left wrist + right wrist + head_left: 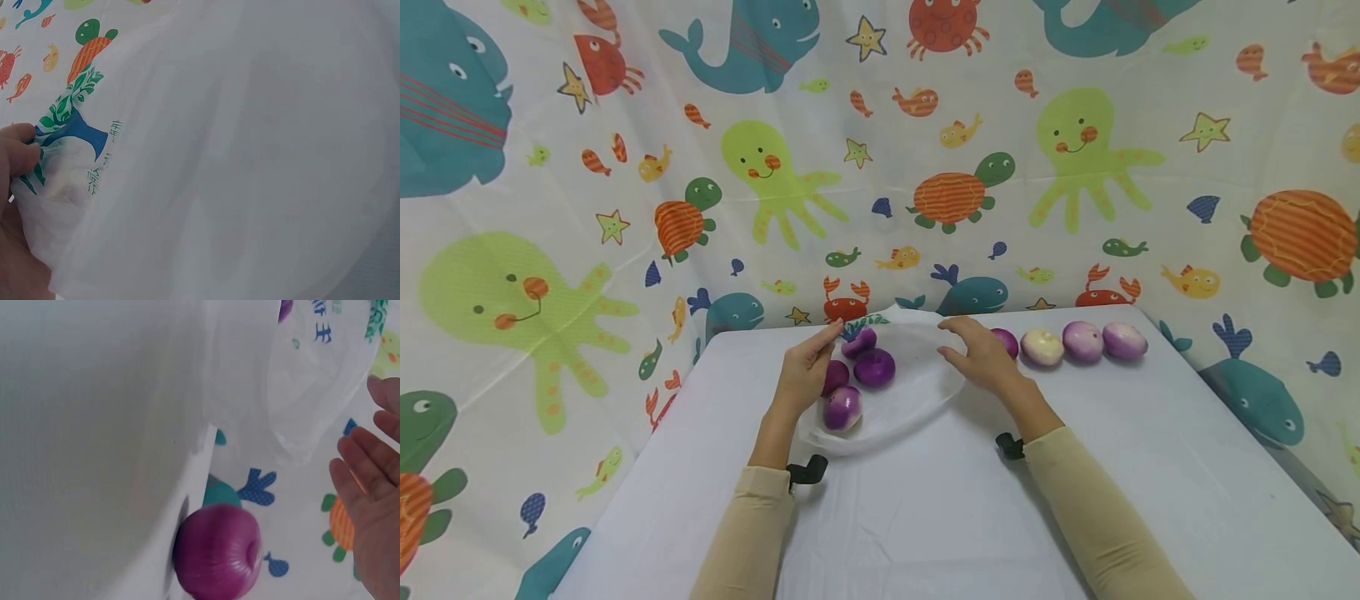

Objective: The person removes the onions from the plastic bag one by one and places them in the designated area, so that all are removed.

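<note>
A thin white plastic bag (921, 367) with green and blue print is held spread above the table. Its left edge is pinched between the thumb and fingers of my left hand (801, 373); the left wrist view shows the printed film (75, 128) in that pinch. Inside the bag sit several purple onions, among them a dark one (874, 368) and a paler one (842, 408). My right hand (987, 357) is beside the bag's right edge, fingers apart and holding nothing. Just beyond that hand is a purple onion (219, 552), partly hidden by it in the head view.
To the right along the table's back stand a whitish onion (1042, 347) and two light purple onions, one beside the other (1124, 342). A white cloth covers the table (925, 525). Behind hangs a curtain (880, 108) printed with sea animals.
</note>
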